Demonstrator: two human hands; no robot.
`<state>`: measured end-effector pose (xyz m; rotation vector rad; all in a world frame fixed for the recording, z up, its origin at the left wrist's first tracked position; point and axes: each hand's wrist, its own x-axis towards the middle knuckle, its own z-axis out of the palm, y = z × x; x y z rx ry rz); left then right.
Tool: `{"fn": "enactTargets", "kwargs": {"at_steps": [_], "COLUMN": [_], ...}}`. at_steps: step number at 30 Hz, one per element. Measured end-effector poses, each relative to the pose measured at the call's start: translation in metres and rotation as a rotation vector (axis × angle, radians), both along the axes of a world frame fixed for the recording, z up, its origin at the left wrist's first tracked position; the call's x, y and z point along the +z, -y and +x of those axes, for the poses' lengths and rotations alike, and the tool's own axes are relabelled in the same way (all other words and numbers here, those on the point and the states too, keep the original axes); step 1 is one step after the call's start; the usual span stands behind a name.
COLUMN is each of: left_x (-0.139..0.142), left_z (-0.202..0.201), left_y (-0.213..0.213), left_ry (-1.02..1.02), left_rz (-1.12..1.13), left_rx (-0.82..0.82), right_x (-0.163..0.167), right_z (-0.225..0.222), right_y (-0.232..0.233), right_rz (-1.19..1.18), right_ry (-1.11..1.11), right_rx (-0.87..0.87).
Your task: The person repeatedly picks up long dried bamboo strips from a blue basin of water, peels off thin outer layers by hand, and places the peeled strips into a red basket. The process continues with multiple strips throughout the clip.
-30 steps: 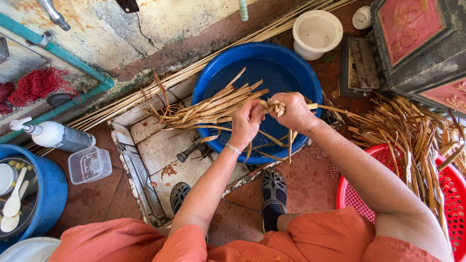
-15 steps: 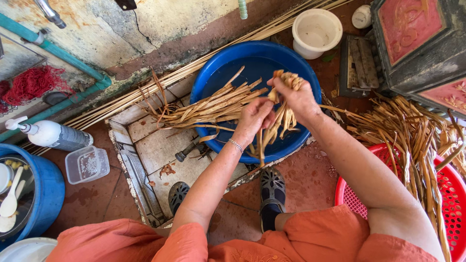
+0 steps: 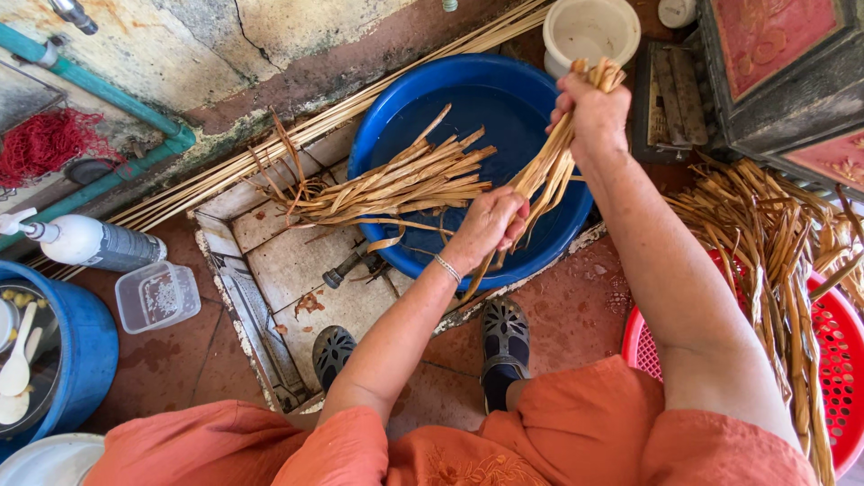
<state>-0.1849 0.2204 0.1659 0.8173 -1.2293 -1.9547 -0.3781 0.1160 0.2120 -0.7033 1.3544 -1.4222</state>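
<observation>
Both hands (image 3: 490,225) around leaf bundle (image 3: 547,175)

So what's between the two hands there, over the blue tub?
In the head view, a bunch of tan strips runs from the raised right hand down to the left hand, above the blue tub.

Both hands grip a bundle of dried leaf strips (image 3: 546,173) over a blue basin (image 3: 468,90): right hand (image 3: 594,103) high, left hand (image 3: 490,225) lower.

I'm seeing tan strips (image 3: 540,180) lying over a deep blue basin (image 3: 468,81). A red perforated basket (image 3: 841,360) is showing beside my orange clothing (image 3: 576,441).
</observation>
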Motion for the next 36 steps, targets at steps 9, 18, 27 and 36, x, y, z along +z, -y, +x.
{"fn": "enactTargets", "kwargs": {"at_steps": [9,18,27,36], "left_x": [-0.007,-0.009,-0.025,-0.114], "left_z": [0.001,0.023,0.060,0.094], "left_y": [-0.042,-0.068,-0.071,-0.033], "left_ry": [-0.037,0.124,0.198,0.602], "left_rz": [0.073,-0.145,-0.175,-0.256], "left_rx": [0.043,-0.018,-0.064,0.003], "right_x": [-0.008,-0.016,-0.035,-0.012], "right_z": [-0.060,-0.169,-0.241,-0.223], "right_y": [0.025,0.057,0.064,0.081], "right_rz": [0.042,0.000,-0.170,0.554], "right_ry": [-0.036,-0.007,-0.040,-1.336], "right_rx": [-0.345,-0.689,-0.617,-0.312]}}
